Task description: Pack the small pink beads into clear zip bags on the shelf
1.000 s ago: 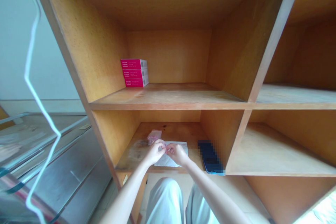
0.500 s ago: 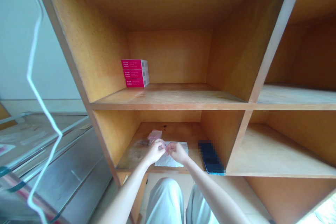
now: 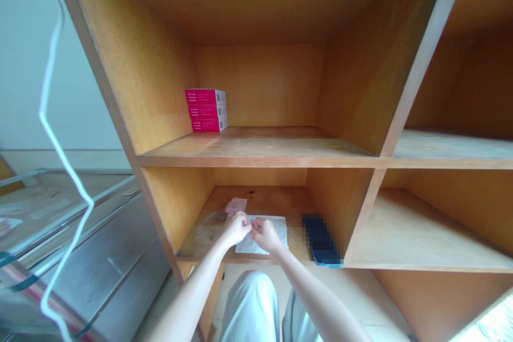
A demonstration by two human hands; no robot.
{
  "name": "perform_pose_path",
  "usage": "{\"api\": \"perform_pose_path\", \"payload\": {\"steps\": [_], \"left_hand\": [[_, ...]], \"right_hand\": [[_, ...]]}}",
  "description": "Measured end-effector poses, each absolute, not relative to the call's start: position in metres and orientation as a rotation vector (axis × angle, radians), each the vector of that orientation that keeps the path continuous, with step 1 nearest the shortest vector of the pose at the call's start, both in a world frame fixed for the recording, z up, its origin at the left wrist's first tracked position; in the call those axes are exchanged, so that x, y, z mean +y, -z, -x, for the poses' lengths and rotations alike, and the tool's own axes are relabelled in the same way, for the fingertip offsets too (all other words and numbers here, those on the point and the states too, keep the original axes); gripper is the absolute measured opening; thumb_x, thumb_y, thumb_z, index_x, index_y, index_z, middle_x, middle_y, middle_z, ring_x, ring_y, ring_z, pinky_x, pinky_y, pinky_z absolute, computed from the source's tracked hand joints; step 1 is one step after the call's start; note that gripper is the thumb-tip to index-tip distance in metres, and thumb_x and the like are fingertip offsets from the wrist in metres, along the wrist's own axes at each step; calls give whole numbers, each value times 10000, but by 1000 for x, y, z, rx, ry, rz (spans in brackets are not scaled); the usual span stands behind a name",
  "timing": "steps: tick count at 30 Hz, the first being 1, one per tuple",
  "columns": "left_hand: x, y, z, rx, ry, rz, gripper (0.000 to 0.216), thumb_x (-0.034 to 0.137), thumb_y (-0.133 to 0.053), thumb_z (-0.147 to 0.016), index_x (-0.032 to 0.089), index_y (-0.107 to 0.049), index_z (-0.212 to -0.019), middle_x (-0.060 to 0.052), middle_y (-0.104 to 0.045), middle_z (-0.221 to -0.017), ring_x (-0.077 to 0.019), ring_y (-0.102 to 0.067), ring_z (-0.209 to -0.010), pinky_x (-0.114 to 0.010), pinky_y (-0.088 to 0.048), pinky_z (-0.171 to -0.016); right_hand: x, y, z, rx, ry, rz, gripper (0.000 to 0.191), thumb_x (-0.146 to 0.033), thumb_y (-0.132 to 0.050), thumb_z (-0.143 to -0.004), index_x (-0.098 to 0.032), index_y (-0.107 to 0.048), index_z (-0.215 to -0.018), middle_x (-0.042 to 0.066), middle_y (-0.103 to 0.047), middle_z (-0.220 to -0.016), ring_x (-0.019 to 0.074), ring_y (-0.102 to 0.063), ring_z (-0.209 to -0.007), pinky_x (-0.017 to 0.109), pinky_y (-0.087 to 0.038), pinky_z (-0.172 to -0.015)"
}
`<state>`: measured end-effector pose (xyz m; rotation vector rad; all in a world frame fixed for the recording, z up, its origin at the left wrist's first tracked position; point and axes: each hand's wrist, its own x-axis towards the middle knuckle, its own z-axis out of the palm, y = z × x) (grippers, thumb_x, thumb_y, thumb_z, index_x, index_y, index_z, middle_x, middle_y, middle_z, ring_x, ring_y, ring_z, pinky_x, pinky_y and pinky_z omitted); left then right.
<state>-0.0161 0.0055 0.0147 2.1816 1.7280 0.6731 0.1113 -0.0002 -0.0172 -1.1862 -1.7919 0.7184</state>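
Nearest the wearer, two knees in pale, light-coloured trousers [image 3: 250,307] stand below the front edge of a brown wooden lower shelf [image 3: 280,200]. On that shelf, close to its front edge, lies a white, thin, rectangular sheet [image 3: 276,227], its material not determinable. The left hand [image 3: 238,228] and the right hand [image 3: 265,234] are raised in front of and partly over this sheet in the view, close to each other. The fingers of each hand are curled and drawn together at the tips; whether anything is clamped between them cannot be told — the detail is too small.

To the right of the sheet, near the side wall, lies a dark, blue-edged object [image 3: 323,243], blurred into blocks and not identifiable. Just beyond the left hand, a small pink, partly see-through packet [image 3: 237,204] lies on the shelf; the hand hides its near end, so contact cannot be confirmed.

Farther off, on the brown wooden upper shelf [image 3: 272,141], three bright pink, white-ended rectangular boxes [image 3: 206,111] are stacked flat near the left wall.
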Motion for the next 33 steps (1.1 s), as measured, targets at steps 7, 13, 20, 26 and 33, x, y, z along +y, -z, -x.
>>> {"api": "perform_pose_path", "payload": {"steps": [7,13,20,26,33], "left_hand": [[1,-23,18,1860,-480,-2202,100,216,-516,-699,168,-528,-611,-38,-626,-942,-205,-536,-952,-307,-354,-737],[2,-22,17,1873,-450,-2228,95,207,-495,-700,173,-526,-617,-36,-615,-972,-220,-512,-993,-354,-340,-796],[1,-27,17,1857,-413,-2247,108,197,-481,-700,172,-536,-610,-48,-610,-960,-239,-505,-988,-395,-344,-810],[2,-24,19,1856,-453,-2328,101,182,-485,-690,171,-528,-600,-56,-607,-948,-243,-493,-993,-404,-332,-826],[4,-32,21,1784,-466,-2287,127,182,-489,-680,172,-526,-559,-30,-596,-1068,-244,-489,-1033,-418,-324,-868]], "right_hand": [[4,27,-103,-1758,-669,1197,124,-141,-430,-594,-170,-387,-482,-54,-360,-460,71,-300,-455,199,-196,-443],[3,27,-101,-1756,-615,1237,148,-115,-420,-595,-170,-395,-461,-42,-395,-462,78,-344,-451,197,-218,-442],[-1,26,-97,-1725,-606,1299,140,-109,-417,-618,-163,-448,-492,-35,-416,-467,80,-334,-459,203,-221,-448],[-2,23,-95,-1695,-612,1316,148,-109,-420,-623,-153,-485,-497,-25,-453,-473,83,-350,-469,203,-224,-455],[-3,16,-97,-1677,-709,1309,180,-102,-413,-630,-145,-556,-529,10,-561,-514,113,-480,-506,197,-318,-493]]}}
